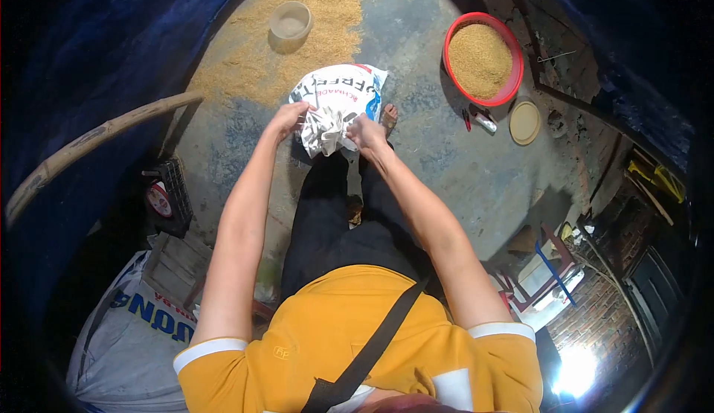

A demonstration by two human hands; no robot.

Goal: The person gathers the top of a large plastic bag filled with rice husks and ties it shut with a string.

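A bare concrete floor (446,167) carries everything, hemmed in by blue tarp (111,41) on the far left and far right. Near the middle of the floor, just in front of the person's legs, stands a white printed sack (342,93). Its mouth is bunched into a crumpled neck. The left hand (290,119) is curled shut on the left side of that neck, and the right hand (368,132) is clenched on the right side, so both have hold of the cloth. A bare foot (388,117) shows just beside the sack. Towards the floor's far edge spreads a loose heap of grain (245,63), with a small pale tub (290,20) sitting on it. At the far right a red basin (447,56) holds more grain, and a round tan lid (525,123) lies near it. A bamboo pole (97,134) slants across the left edge, above a dial scale (160,199) and a second sack (141,316) at the near left corner. A brick wall (595,316) stands at the near right.
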